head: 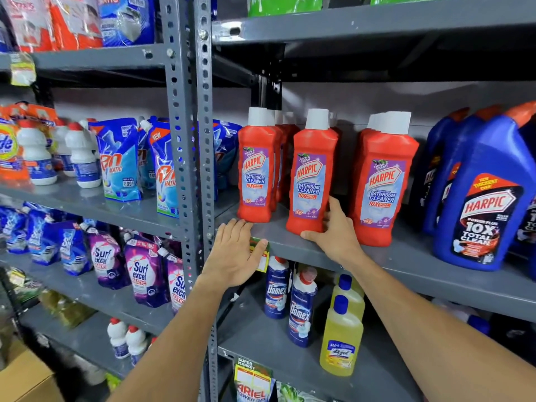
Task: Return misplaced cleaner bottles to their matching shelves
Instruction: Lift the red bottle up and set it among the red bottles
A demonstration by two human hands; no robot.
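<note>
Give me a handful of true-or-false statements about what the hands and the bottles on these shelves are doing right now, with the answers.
1. The right hand touches the base of the middle red Harpic bottle. True.
2. The left hand is lifting a bottle off the shelf. False: it holds nothing and rests open at the shelf edge, over a price tag.
3. The red Harpic bottles have blue caps. False: their caps are white.
4. The big blue Harpic bottles stand on the same shelf, to the right of the red ones. True.
5. The yellow Lizol bottles are on the shelf above the red ones. False: they stand on the shelf below, beside the Domex bottles.
</note>
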